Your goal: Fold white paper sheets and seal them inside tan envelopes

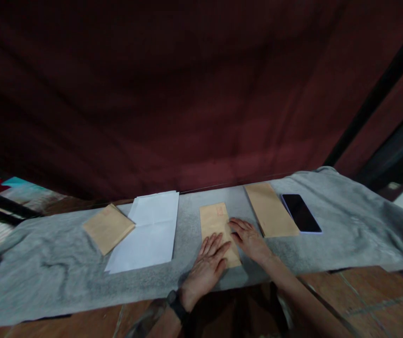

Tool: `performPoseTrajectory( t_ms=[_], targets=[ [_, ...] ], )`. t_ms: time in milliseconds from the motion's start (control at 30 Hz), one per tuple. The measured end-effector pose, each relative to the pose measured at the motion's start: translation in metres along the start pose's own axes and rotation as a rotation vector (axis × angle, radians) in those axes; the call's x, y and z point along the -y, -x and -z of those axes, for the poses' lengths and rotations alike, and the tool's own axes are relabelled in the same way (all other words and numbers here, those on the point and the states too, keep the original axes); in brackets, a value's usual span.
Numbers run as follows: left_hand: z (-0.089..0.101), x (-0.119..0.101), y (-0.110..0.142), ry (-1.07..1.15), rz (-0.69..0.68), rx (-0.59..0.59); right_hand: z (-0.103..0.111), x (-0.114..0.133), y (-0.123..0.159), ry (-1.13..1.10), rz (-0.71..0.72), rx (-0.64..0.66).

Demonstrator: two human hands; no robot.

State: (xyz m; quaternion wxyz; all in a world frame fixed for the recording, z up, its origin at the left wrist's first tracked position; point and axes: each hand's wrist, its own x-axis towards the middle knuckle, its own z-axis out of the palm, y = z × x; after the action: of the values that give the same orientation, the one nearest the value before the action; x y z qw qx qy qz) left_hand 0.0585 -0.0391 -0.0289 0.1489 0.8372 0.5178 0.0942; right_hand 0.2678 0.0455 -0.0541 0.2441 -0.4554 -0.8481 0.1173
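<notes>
A tan paper envelope with a small red printed mark near its far end lies flat on the grey cloth in front of me. Flat on its near left part rests my left hand, fingers stretched out, a dark watch on the wrist. My right hand touches the envelope's right edge with its fingers extended and slightly bent. Neither hand grips anything. Part of the envelope is hidden beneath my hands.
White paper sheets lie to the left, with several tan envelopes partly over them. On the right are more tan envelopes and a dark-screened phone. Grey cloth covers the narrow table; a dark red curtain hangs behind.
</notes>
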Motion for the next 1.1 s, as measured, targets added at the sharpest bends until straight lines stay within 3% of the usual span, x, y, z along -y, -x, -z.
performPoseTrajectory(
  t_ms=[133, 233, 400, 600, 700, 1000, 1100],
  targets=[
    [-0.015, -0.003, 0.005, -0.159, 0.094, -0.141, -0.002, 0.015, 0.005, 0.035, -0.023, -0.004],
    [-0.025, -0.004, 0.01, -0.239, 0.149, -0.23, -0.008, 0.039, 0.018, 0.037, 0.053, 0.005],
    [-0.032, 0.002, 0.016, -0.19, 0.283, -0.295, -0.02, 0.062, 0.04, 0.079, 0.168, 0.02],
    [-0.022, 0.003, 0.012, 0.189, 0.374, -0.273, -0.022, 0.059, 0.041, 0.137, 0.178, 0.01],
    [-0.016, 0.002, 0.009, 0.406, 0.406, -0.325, -0.02, 0.058, 0.041, 0.157, 0.185, 0.042],
    [0.007, 0.011, 0.002, 1.152, 0.703, -0.514, -0.013, 0.056, 0.044, 0.113, 0.199, 0.173],
    [0.02, 0.007, 0.002, 1.355, 0.714, -0.529, -0.015, 0.058, 0.044, 0.101, 0.193, 0.167]
  ],
)
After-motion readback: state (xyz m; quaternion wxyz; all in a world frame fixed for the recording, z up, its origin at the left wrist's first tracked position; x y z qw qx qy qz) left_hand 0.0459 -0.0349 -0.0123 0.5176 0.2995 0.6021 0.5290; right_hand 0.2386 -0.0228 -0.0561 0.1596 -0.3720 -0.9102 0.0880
